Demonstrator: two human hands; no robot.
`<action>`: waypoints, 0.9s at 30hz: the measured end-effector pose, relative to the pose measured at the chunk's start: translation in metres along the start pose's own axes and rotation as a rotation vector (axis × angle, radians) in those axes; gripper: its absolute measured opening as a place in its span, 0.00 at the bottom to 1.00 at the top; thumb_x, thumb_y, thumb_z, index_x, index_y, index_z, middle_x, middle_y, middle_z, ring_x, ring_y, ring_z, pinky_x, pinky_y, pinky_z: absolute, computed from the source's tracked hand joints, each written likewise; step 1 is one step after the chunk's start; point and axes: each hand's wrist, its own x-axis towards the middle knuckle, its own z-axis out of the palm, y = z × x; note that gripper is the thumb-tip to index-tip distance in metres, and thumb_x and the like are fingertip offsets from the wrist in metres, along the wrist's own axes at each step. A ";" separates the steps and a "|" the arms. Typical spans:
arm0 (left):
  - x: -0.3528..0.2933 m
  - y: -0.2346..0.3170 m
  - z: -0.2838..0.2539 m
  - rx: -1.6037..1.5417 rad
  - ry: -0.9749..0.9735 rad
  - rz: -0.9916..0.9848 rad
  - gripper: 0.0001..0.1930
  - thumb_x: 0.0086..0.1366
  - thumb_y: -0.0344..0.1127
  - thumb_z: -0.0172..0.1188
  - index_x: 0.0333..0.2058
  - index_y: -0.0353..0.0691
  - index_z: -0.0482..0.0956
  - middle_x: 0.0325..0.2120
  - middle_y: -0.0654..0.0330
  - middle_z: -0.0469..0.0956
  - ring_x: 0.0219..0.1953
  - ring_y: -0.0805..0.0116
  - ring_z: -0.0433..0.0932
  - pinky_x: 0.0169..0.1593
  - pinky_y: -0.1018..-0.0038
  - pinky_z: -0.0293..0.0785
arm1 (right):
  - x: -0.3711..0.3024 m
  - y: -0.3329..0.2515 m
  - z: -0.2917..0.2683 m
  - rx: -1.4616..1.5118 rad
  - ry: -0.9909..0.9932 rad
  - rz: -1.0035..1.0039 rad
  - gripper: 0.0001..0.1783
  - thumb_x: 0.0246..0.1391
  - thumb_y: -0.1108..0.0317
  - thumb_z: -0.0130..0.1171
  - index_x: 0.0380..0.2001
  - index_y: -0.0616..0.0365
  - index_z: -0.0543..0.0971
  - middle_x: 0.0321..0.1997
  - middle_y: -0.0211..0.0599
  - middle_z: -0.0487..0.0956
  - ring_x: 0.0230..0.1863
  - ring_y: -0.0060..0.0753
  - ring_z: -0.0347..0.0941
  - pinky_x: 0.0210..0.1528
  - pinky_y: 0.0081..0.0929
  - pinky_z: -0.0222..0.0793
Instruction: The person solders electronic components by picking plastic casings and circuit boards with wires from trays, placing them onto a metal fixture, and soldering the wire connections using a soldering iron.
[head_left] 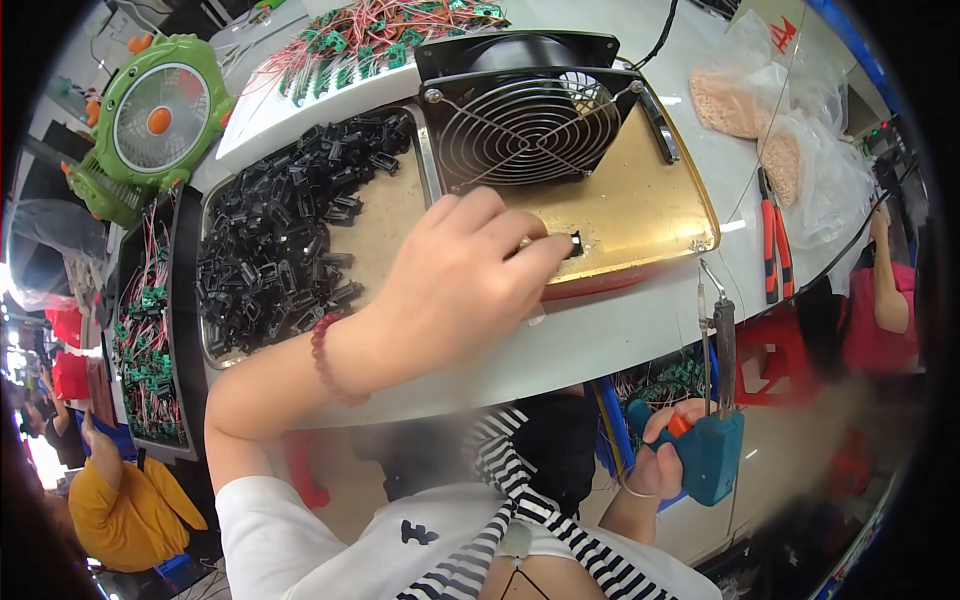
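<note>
My left hand point(465, 270), with a dark red bead bracelet at its wrist, reaches over the front edge of a gold-coloured tray point(655, 205). Its thumb and fingertips close on a small black plastic part point(575, 243) at the tray's near side; the fingers hide much of it. Lower right, my right hand point(665, 450) grips the handle of a blue soldering gun point(712, 455) with an orange trigger. The gun's metal tip points up, close to the tray's right front corner.
A black fan with a wire guard point(530, 130) stands on the gold tray. Left of it, another tray point(365, 240) holds many black plastic parts. Wired green boards point(150, 340), a green fan point(160, 115), red-handled pliers point(770, 250) and plastic bags point(820, 170) lie around. Other people sit at both sides.
</note>
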 end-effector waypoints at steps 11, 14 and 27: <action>-0.045 -0.281 -0.069 0.037 0.142 -0.768 0.13 0.58 0.41 0.64 0.31 0.35 0.84 0.23 0.60 0.82 0.27 0.76 0.76 0.34 0.75 0.72 | 0.005 0.004 0.003 0.073 -0.018 -0.030 0.29 0.42 0.68 0.60 0.49 0.67 0.66 0.45 0.44 0.69 0.23 0.30 0.71 0.24 0.19 0.62; -0.044 -0.306 -0.051 -0.045 0.037 -0.771 0.14 0.56 0.42 0.65 0.32 0.35 0.84 0.25 0.59 0.83 0.30 0.74 0.79 0.37 0.73 0.73 | 0.004 0.002 0.002 0.061 -0.033 -0.007 0.30 0.41 0.68 0.61 0.49 0.68 0.67 0.45 0.45 0.69 0.23 0.30 0.71 0.25 0.19 0.63; -0.018 -0.301 -0.026 0.006 -0.291 -0.607 0.09 0.64 0.35 0.55 0.34 0.34 0.78 0.33 0.54 0.82 0.35 0.63 0.79 0.42 0.69 0.73 | -0.006 -0.002 0.001 0.051 -0.039 0.034 0.28 0.42 0.70 0.61 0.49 0.66 0.68 0.45 0.44 0.68 0.25 0.31 0.71 0.26 0.19 0.63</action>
